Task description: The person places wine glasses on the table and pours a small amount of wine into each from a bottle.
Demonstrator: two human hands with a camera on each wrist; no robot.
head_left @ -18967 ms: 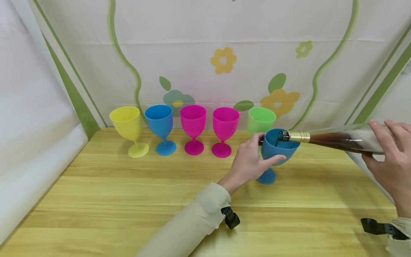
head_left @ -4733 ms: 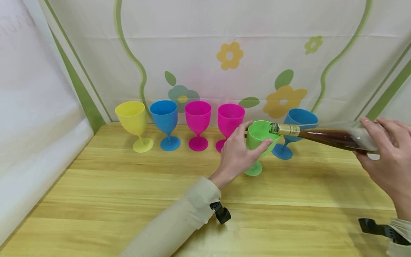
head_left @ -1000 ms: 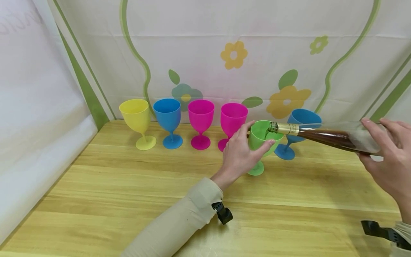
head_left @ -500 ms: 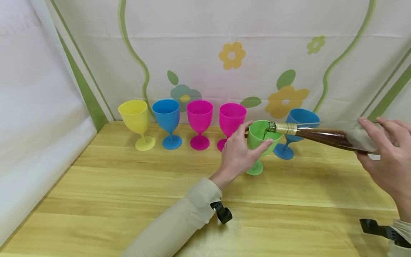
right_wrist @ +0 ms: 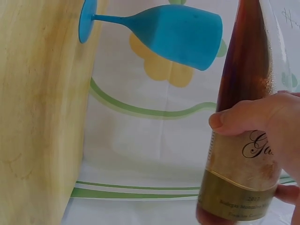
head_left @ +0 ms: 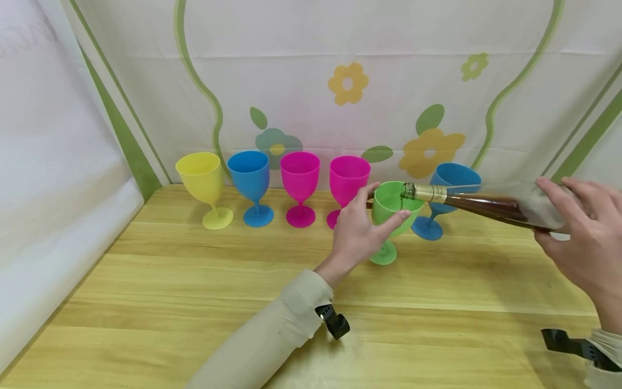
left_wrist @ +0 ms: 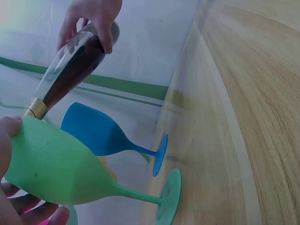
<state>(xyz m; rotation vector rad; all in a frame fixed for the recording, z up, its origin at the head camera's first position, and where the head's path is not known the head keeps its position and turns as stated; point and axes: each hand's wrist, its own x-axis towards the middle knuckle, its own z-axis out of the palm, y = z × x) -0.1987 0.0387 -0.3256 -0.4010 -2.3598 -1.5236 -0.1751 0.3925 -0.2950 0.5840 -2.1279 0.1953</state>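
Two hands are at work: the left hand (head_left: 357,232) has its fingers (head_left: 399,218) curled round the bowl of the green goblet (head_left: 391,208), whose foot stands on the wooden counter (head_left: 194,292). Fingers of the right hand (head_left: 580,237) grip the wine bottle (head_left: 486,205), tipped almost level, its gold-foiled neck over the goblet's rim. Just behind stands a blue goblet (head_left: 449,186). To the left stand two pink goblets (head_left: 323,181), another blue goblet (head_left: 249,175) and a yellow goblet (head_left: 200,175).
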